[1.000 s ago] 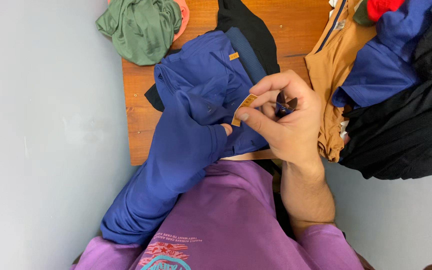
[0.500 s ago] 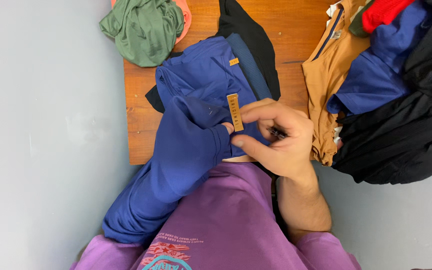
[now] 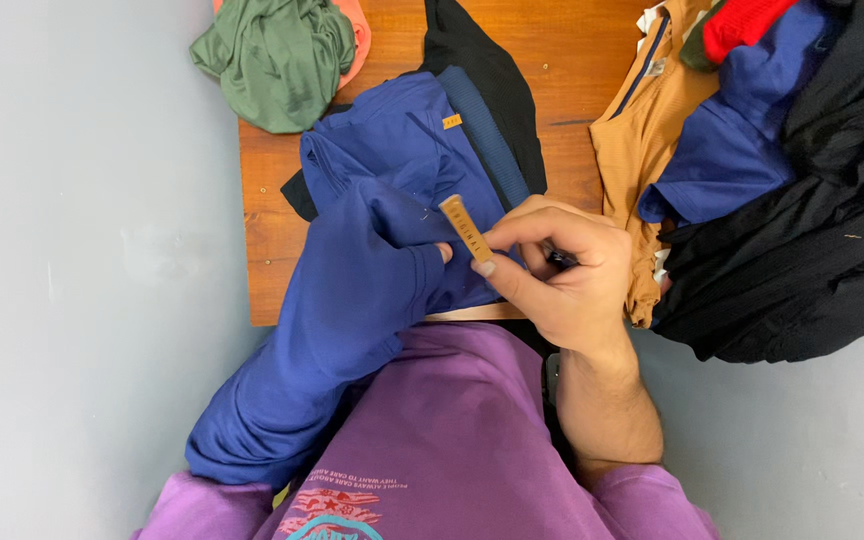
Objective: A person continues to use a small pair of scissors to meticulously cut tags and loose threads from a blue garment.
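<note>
Grey floor on both sides; small wooden table (image 3: 572,60) between, strewn with clothing.

Right hand (image 3: 562,270) — clenched around the edge of the blue garment (image 3: 392,160), thumb and forefinger pinching its tan label strip (image 3: 466,228). Label now stands nearly upright just left of the fingertips; half a second ago it lay flatter against the cloth, and a second ago it was curled close inside the fist. By judgement, the label has been drawn out and turned for reading or checking.

Left hand (image 3: 377,265) — inside the garment's blue sleeve, only a fingertip showing at the cuff, touching the label's lower end. Grasp cannot be told under the cloth.

Blue garment — beneath and ahead of both hands, on the table's near half, over a black garment (image 3: 482,70).

Beyond the left hand: green crumpled garment (image 3: 277,60) at the far corner.

Right of the right hand: tan jacket (image 3: 642,140), then a heap of blue and black clothing (image 3: 792,200), a red piece on top.

Nearest the viewer: purple shirt (image 3: 452,430), worn.
</note>
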